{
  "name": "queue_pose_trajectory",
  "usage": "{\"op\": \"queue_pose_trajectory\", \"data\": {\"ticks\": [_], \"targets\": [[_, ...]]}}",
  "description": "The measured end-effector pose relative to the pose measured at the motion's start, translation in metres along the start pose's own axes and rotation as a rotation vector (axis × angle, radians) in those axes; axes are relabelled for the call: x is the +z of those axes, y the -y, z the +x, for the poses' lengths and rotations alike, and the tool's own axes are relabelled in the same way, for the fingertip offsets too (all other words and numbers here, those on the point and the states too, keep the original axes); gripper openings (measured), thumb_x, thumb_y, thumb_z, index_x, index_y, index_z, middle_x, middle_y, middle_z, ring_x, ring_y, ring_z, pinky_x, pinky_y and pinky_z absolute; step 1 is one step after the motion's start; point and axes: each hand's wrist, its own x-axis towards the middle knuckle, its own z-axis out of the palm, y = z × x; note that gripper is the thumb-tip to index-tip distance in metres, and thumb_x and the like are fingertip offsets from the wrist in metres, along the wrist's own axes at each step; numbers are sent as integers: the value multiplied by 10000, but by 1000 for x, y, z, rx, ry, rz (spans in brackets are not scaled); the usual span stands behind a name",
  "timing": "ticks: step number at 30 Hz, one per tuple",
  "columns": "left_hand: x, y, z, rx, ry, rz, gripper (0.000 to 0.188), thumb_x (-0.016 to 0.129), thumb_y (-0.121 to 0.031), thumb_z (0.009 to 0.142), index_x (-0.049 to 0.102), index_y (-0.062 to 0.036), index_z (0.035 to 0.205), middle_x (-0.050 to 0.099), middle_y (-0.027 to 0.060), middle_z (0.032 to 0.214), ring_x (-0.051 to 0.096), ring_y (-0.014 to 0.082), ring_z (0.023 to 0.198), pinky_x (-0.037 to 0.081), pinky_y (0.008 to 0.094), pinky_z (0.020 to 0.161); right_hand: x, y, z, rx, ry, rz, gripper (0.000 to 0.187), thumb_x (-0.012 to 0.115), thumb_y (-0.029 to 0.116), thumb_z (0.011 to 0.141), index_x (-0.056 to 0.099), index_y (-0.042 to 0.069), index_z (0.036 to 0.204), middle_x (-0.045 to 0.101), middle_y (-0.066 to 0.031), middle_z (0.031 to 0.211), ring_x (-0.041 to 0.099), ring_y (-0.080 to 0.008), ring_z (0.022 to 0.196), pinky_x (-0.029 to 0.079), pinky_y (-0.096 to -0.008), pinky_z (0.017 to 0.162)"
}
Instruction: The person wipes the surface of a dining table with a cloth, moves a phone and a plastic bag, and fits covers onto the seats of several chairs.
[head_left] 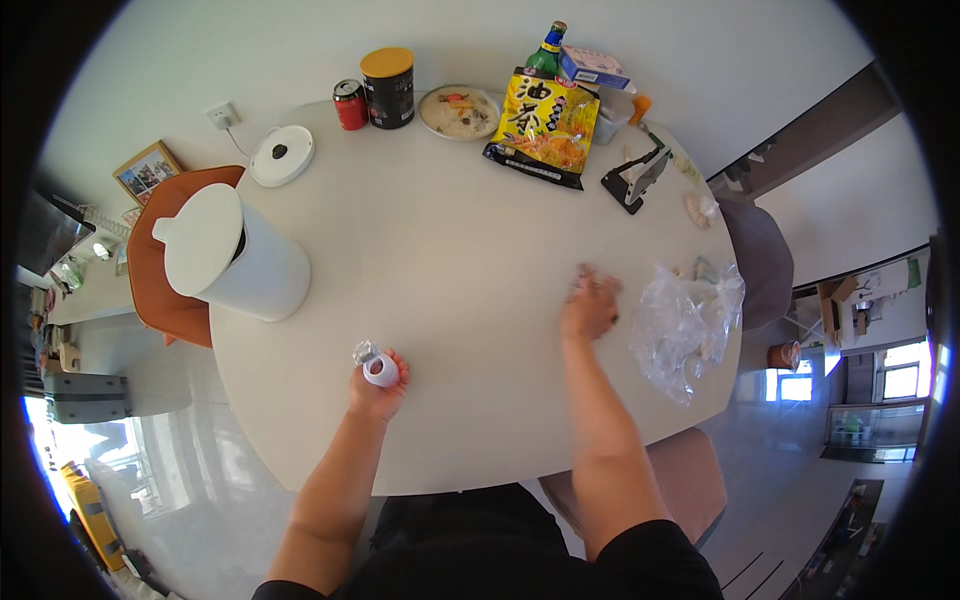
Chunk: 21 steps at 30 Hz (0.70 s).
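The left hand [378, 388] grips a white tape roll [381, 371], hole upward; the right hand's [590, 303] grip is blurred, unreadable.

Smooth matt table [450, 250]; crinkled clear glossy plastic bag [685, 320].

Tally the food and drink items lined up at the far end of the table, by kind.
Cans: 2, a red can and a black tin
Bottles: 1, a green bottle
Bowls: 1, a bowl
Snack bags: 1, a yellow bag
Total: 5
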Motion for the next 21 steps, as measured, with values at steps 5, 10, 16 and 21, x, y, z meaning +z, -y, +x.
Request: {"op": "queue_pose_trajectory", "data": {"ticks": [5, 10, 16, 21], "targets": [[7, -3, 5, 11, -92, -66, 272, 385, -213, 897, 563, -10, 868, 569, 100, 769, 546, 232, 677, 499, 318, 576, -31, 85, -114, -639, 184, 399, 224, 562, 286, 893, 659, 261, 1093, 505, -38, 1326, 484, -324, 1151, 439, -465, 905], [12, -9, 6, -1, -143, -73, 271, 385, -211, 895, 555, -4, 850, 562, 100, 757, 542, 228, 670, 496, 313, 565, -47, 54, -139, -856, 290, 533, 232, 601, 253, 867, 673, 243, 1087, 563, -51, 1243, 534, -321, 1104, 471, -450, 864], [20, -14, 1, -38, -197, -165, 246, 394, -185, 880, 553, -3, 836, 562, 99, 757, 553, 230, 670, 501, 316, 558, 2, 1, 13, -189, 65, -8, 326, 576, 235, 893, 565, 241, 1219, 417, -89, 1411, 531, -357, 1054, 479, -461, 837], [19, -11, 1, -60, -167, -129, 245, 411, -198, 874, 562, -11, 829, 565, 89, 757, 566, 229, 676, 505, 310, 561, 51, 66, 79, -64, 71, -1, 320, 561, 311, 891, 552, 330, 1210, 403, -85, 1419, 525, -371, 1079, 478, -476, 839]]}}
